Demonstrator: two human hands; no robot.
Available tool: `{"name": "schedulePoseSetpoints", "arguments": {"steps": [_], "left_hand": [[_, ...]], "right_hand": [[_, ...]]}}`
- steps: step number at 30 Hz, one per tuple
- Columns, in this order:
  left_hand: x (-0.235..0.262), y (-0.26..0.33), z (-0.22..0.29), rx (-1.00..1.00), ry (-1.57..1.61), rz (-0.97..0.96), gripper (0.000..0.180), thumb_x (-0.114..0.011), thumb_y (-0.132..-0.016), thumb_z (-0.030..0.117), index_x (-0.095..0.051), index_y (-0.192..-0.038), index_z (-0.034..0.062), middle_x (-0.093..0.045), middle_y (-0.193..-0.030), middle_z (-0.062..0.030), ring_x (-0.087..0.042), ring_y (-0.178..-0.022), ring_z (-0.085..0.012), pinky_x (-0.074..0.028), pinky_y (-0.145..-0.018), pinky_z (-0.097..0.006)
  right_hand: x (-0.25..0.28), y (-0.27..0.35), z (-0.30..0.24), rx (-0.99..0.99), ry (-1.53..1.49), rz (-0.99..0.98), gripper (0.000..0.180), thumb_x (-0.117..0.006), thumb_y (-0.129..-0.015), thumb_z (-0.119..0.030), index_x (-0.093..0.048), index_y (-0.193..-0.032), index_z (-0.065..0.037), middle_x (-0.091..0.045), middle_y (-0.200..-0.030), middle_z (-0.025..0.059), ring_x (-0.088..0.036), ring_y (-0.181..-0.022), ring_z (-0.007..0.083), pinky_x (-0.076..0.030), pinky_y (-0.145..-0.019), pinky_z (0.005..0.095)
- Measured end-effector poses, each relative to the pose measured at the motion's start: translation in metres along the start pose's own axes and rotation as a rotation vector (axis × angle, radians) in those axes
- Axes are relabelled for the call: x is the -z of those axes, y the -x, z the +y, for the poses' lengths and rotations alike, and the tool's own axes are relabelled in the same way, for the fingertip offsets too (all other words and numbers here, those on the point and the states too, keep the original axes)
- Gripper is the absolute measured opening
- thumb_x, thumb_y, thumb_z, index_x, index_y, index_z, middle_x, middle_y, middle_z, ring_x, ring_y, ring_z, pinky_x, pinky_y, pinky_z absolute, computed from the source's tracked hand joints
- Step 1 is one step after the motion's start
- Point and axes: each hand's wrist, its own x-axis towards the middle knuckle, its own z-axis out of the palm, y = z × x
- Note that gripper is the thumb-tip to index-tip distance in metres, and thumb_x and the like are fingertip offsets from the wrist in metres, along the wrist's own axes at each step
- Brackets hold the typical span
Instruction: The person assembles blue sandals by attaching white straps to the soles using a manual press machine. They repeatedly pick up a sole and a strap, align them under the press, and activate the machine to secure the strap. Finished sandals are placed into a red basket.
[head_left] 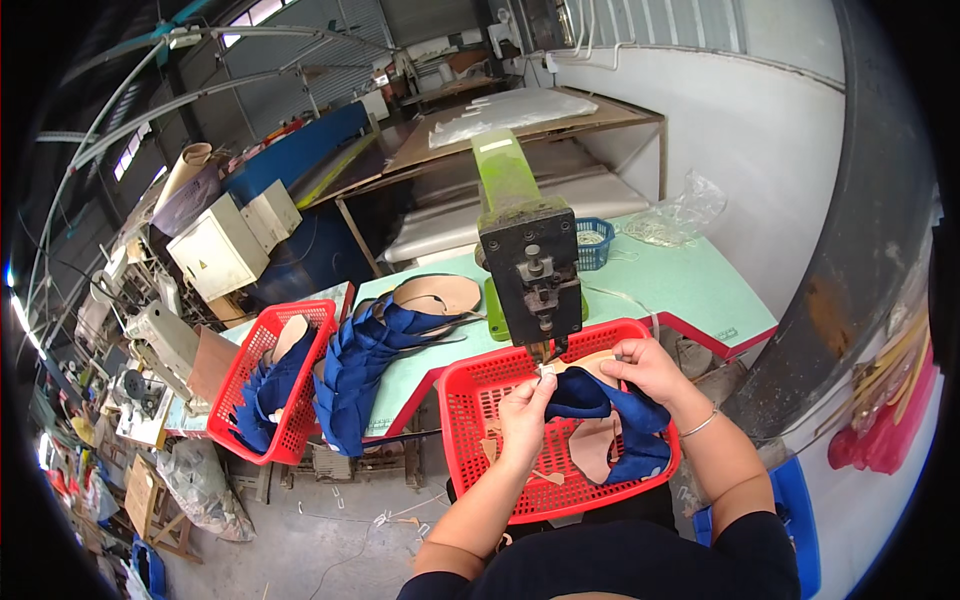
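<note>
Below the head of a green and black press machine (532, 270), my two hands work over a red plastic basket (462, 480). Pinched between the thumb and fingers of my left hand (524, 412) is a small pale piece, perhaps a buckle (547, 370), close under the machine's tip. My right hand (650, 374) is closed on a blue shoe upper (640, 412) with tan lining, whose tan strip reaches toward the machine tip. More blue and tan pieces (597, 447) lie in the basket, partly hidden by my hands.
On the pale green table (690, 290) lie stacked blue uppers (362, 350), left of the machine. Beside them stands another red basket (225, 405) with blue pieces. A small blue basket (595, 255) and clear plastic bag (690, 210) sit behind. A dark column (830, 250) rises at right.
</note>
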Motion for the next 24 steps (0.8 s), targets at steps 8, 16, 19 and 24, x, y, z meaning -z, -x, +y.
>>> {"name": "schedulePoseSetpoints", "arguments": {"steps": [8, 16, 19, 24], "left_hand": [[-0.002, 0.002, -0.002, -0.040, -0.051, 0.043, 0.018, -0.063, -0.085, 0.021, -0.067, -0.084, 0.0035, -0.061, -0.075, 0.0019, -0.051, -0.067, -0.0039, -0.039, -0.064, -0.020], [-0.003, -0.001, -0.012, -0.018, -0.196, 0.030, 0.023, -0.059, -0.088, 0.025, -0.065, -0.085, 0.0034, -0.058, -0.072, 0.0021, -0.048, -0.062, -0.0048, -0.037, -0.058, -0.020], [0.002, -0.004, -0.018, -0.041, -0.248, 0.001, 0.024, -0.059, -0.088, 0.025, -0.064, -0.083, 0.0024, -0.059, -0.073, 0.0000, -0.052, -0.064, -0.0071, -0.041, -0.062, -0.022], [-0.001, -0.002, -0.014, -0.020, -0.234, -0.010, 0.028, -0.058, -0.089, 0.027, -0.065, -0.079, 0.0009, -0.063, -0.074, -0.0020, -0.055, -0.068, -0.0078, -0.042, -0.067, -0.022]], "right_hand": [[0.019, -0.035, -0.057, -0.045, 0.513, -0.219, 0.030, -0.069, -0.077, -0.031, -0.065, -0.078, -0.002, -0.058, -0.063, 0.0016, -0.050, -0.056, 0.0065, -0.040, -0.051, 0.0243], [0.011, -0.098, -0.111, 0.053, 0.940, -0.543, 0.031, -0.071, -0.072, -0.031, -0.067, -0.082, -0.002, -0.064, -0.068, 0.0037, -0.056, -0.062, 0.0108, -0.043, -0.059, 0.0276], [0.001, -0.112, -0.117, -0.021, 1.015, -0.564, 0.026, -0.070, -0.071, -0.025, -0.068, -0.084, -0.002, -0.065, -0.070, 0.0039, -0.057, -0.063, 0.0103, -0.044, -0.060, 0.0267], [0.001, -0.136, -0.095, 0.102, 0.884, -0.543, 0.019, -0.069, -0.069, -0.013, -0.067, -0.083, 0.001, -0.065, -0.070, 0.0019, -0.055, -0.061, 0.0094, -0.044, -0.059, 0.0259]]}}
